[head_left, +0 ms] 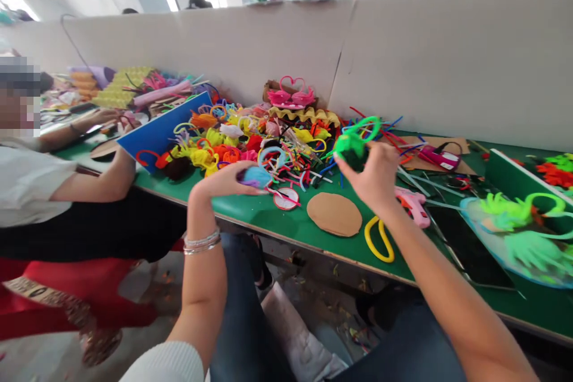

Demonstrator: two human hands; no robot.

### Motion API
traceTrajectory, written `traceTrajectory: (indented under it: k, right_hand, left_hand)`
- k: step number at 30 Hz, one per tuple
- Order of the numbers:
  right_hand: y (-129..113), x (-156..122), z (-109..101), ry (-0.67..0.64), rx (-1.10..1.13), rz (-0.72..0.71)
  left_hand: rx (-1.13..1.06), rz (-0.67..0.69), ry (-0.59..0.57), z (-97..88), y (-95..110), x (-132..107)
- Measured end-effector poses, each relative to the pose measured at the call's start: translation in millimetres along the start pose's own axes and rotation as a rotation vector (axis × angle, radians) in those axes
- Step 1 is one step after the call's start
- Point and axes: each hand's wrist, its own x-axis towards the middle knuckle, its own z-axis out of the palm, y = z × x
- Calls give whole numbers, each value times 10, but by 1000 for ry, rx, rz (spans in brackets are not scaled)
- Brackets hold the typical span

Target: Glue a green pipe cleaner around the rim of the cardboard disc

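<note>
My left hand (pixel 226 182) curls round a blue and purple fuzzy pipe-cleaner figure (pixel 256 176) at the front of a colourful pile. Raised over the table, my right hand (pixel 378 176) pinches a bright green pipe-cleaner figure (pixel 351 144) with a looped green stem on top and a dark underside. Below and between the hands lie an oval of brown cardboard (pixel 334 213) and a small round white piece with a red rim (pixel 285 199). A yellow pipe-cleaner loop (pixel 378 240) rests at the table edge under my right forearm.
A heap of pipe-cleaner figures (pixel 228 154) covers the back of the green table (pixel 250 208). Right of me are a pink glue gun (pixel 414 206), a dark flat panel (pixel 468 245) and green figures on a tray (pixel 528 239). A blue board (pixel 168 131) stands before a co-worker at left.
</note>
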Motion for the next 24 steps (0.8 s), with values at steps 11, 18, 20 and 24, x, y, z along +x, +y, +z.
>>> traceTrajectory:
  k: [11,18,20,24]
  right_hand:
    - [-1711,-770,835,-543,249,-412]
    - [-1940,-710,1294,-473,157,-387]
    - [-1967,-719,1385,-482,192,-349]
    - [-1932,-771,1426,-477,238,-260]
  left_hand:
    - [259,-506,778,78,-1695,-559]
    - [190,-424,826,311,-1768,-246]
    - [180,-388,842,298,-1776,-272]
    - [242,-281,849,301,-1744,-446]
